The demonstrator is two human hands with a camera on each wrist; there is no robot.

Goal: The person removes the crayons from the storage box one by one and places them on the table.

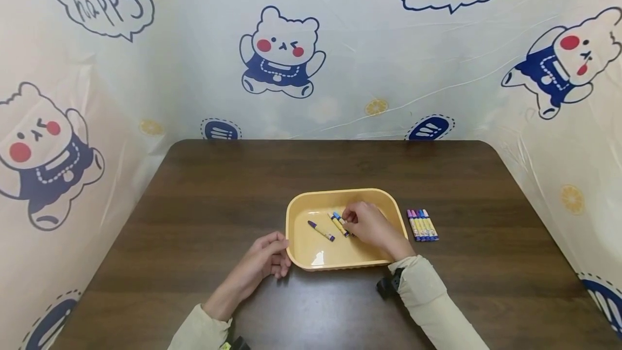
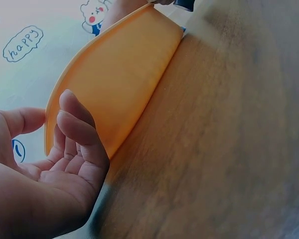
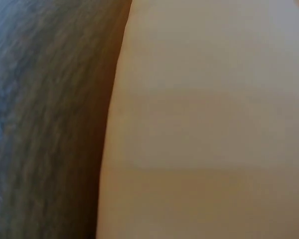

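Right grip (image 1: 369, 226) is bending its fingertips down beside slim, yellow-wrapped crayons with blue tips (image 1: 339, 224), inside a shallow, rounded-corner yellow plastic tray (image 1: 340, 192); whether it is pinching one I cannot tell, as the hand is hiding the contact; left grip (image 1: 262, 258) is touching the tray's near-left rim with its thumb, its fingers curling loosely by the outer wall, not visibly clamping.

Judging from the layout, the sorting is standing partway; a neat row of yellow-wrapped crayons with pink, purple and blue tips (image 1: 422, 226) is lying outside, just right of the tray; one dark-tipped, yellow-wrapped crayon (image 1: 321, 231) is lying apart on the tray floor, and those near the right fingertips are likewise remaining to be dealt with.

Around these, a dark brown wooden bench (image 1: 218, 188) is carrying everything; a pale cloth backdrop with bear prints (image 1: 194, 69) is hanging behind; the tray's raised wall is separating the inner crayons from the row.
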